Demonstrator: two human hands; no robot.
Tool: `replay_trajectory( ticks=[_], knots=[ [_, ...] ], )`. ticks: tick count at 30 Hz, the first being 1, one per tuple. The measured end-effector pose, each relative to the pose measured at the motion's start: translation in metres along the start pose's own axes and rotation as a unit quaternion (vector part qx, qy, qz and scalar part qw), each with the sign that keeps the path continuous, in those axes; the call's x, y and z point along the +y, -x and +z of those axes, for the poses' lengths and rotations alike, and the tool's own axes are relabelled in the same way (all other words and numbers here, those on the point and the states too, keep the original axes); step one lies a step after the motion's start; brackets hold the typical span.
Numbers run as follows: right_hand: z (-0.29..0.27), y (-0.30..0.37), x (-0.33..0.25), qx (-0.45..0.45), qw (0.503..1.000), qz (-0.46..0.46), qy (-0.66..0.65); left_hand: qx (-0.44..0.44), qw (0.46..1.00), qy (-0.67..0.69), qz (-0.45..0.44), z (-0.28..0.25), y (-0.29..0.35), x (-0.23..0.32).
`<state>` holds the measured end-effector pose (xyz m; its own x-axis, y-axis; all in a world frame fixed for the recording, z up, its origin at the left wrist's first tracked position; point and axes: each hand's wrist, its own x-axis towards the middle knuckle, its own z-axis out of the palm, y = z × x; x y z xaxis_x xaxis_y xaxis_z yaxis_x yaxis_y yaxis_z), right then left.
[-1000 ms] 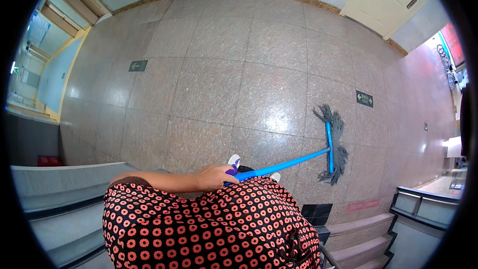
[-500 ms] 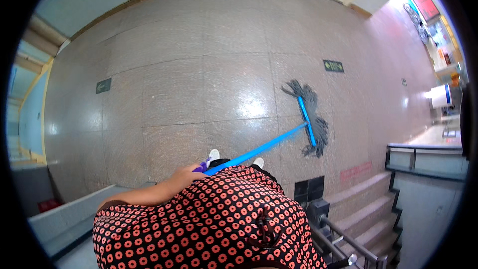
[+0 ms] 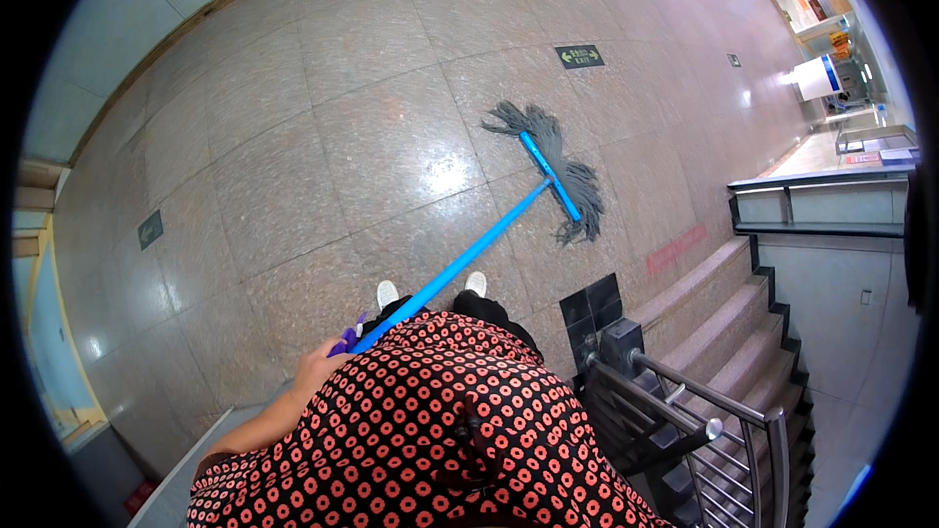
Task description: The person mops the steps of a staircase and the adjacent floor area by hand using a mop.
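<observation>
A mop with a blue handle [image 3: 458,259] slants from my waist to the floor ahead and right. Its grey string head [image 3: 577,186] lies spread on the tiles under a blue crossbar [image 3: 551,176]. At the handle's upper end my left hand [image 3: 315,368] is closed round it, partly hidden by my patterned garment. Something purple [image 3: 345,340] shows beside that hand; its kind is unclear. My right hand does not appear.
Stairs [image 3: 719,313] drop away on the right beside a metal railing [image 3: 738,420] and dark square tiles [image 3: 591,313]. An exit floor sign [image 3: 579,57] lies beyond the mop head. A white bin-like container [image 3: 817,77] stands far right. My white shoes [image 3: 388,291] point forward.
The view has swung rightward, bringing more of the stairs and railing in. The mop head now appears further left and higher in the picture. My left hand keeps its hold.
</observation>
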<state>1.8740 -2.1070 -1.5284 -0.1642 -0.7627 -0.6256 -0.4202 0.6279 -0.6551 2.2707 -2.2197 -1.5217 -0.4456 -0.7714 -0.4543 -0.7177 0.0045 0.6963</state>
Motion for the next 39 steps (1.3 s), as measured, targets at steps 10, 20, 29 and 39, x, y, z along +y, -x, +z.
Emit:
replay_trajectory(
  ticks=[10, 20, 29, 39],
  knots=[
    [-0.002, 0.011, -0.003, -0.007, 1.0, 0.004, -0.005, 0.024, 1.0, -0.01, -0.013, -0.001, -0.003, 0.004],
    [-0.004, 0.021, -0.005, -0.018, 1.0, 0.014, -0.003, 0.003, 0.999, -0.022, 0.026, 0.0, -0.004, -0.007],
    [-0.002, 0.042, -0.006, -0.009, 1.0, 0.01, -0.004, -0.053, 0.998, 0.013, -0.044, -0.019, -0.014, 0.042],
    [-0.008, 0.068, 0.009, -0.033, 0.998, -0.034, 0.028, 0.017, 0.976, -0.118, 0.18, -0.024, -0.042, 0.049]
  ],
)
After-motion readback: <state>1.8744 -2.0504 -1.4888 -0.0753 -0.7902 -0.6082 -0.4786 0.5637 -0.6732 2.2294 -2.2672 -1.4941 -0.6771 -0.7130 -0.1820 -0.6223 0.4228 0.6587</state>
